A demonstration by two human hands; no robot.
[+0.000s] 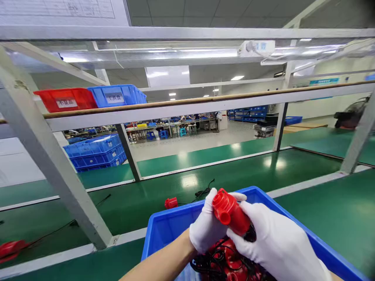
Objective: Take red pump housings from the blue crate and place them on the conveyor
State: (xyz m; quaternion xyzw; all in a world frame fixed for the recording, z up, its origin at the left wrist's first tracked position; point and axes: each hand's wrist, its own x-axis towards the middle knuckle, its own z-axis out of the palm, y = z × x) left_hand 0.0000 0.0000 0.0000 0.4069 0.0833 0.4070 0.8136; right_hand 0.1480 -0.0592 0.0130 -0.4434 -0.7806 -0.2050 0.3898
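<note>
Red pump (231, 212) clasped between left hand (206, 228) (gloved) and right hand (275, 242)

Green belt (234, 171) running left to right behind a white rail. On it lie a red part (171, 203) with a black cable (203, 191) just beside it, and, at the far left edge, a second red piece (10, 249) with a thin black wire trailing toward the middle. In front, a green bench (336, 210) carries a blue bin (164, 230) holding red parts and black cables. Overhead, a shelf (205, 102) bears a red crate (66, 99) touching a blue crate (117, 95).
</note>
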